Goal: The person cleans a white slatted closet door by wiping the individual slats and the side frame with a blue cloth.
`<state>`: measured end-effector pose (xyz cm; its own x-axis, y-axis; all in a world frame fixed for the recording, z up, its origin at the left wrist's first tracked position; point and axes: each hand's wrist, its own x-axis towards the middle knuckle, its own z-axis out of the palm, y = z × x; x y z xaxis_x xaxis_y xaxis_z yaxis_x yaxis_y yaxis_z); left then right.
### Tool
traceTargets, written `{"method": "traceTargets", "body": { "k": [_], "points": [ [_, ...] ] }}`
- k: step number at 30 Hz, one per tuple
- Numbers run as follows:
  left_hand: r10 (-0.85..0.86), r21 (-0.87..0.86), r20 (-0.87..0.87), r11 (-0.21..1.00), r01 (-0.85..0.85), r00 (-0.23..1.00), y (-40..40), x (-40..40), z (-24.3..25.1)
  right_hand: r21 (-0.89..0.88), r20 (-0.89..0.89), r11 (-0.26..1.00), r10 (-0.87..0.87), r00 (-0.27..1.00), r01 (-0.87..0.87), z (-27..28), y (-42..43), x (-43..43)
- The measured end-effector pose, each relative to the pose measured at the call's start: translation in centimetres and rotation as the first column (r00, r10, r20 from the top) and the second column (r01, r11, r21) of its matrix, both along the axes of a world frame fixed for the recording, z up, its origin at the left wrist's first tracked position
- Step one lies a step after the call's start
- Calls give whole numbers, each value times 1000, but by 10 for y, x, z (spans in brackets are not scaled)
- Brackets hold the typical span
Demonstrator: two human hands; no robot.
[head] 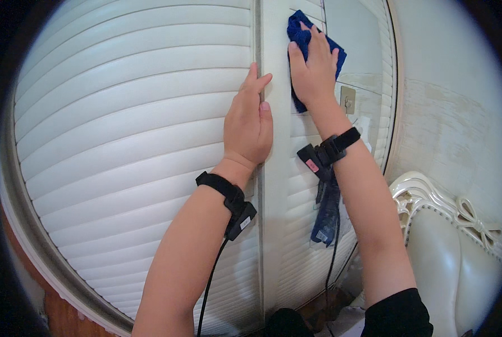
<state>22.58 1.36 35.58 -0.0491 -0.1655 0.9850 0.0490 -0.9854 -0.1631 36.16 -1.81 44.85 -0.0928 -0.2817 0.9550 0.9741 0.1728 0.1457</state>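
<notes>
A dark blue cloth (300, 38) lies bunched beneath my right hand (314, 67), which presses it against the upper part of the white louvred door panel (303, 128) on the right. My left hand (250, 118) rests with nothing in it at the edge of the left louvred door panel (150, 113), beside the upright white frame strip (276, 177). Its thumb and fingers are partly spread. Each wrist wears a black strap with a small black device and a cable.
A metal hook plate (347, 100) is fixed right of my right wrist. Below it hangs a dark blue item in clear plastic (326, 219). A cream padded headboard with carved trim (440, 248) stands at the lower right, by a pale wall (449, 109). Reddish-brown flooring (72, 311) shows lower left.
</notes>
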Motion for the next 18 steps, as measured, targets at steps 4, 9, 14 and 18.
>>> {"method": "traceTargets", "body": {
  "k": [4,9,14,18],
  "points": [
    [14,-1,42,1000,-14,999,0,-1,1,-76,18,992,104,994,-102,-31,0,1],
    [18,2,33,1000,-18,999,-1,-3,3,-103,19,992,82,996,-79,-42,-7,-2],
    [34,35,23,999,-34,999,2,-2,1,-64,128,997,60,990,-52,-12,-2,9],
    [34,29,18,999,-35,999,-1,-5,5,-50,159,998,53,986,-46,41,-2,13]
  ]
}}
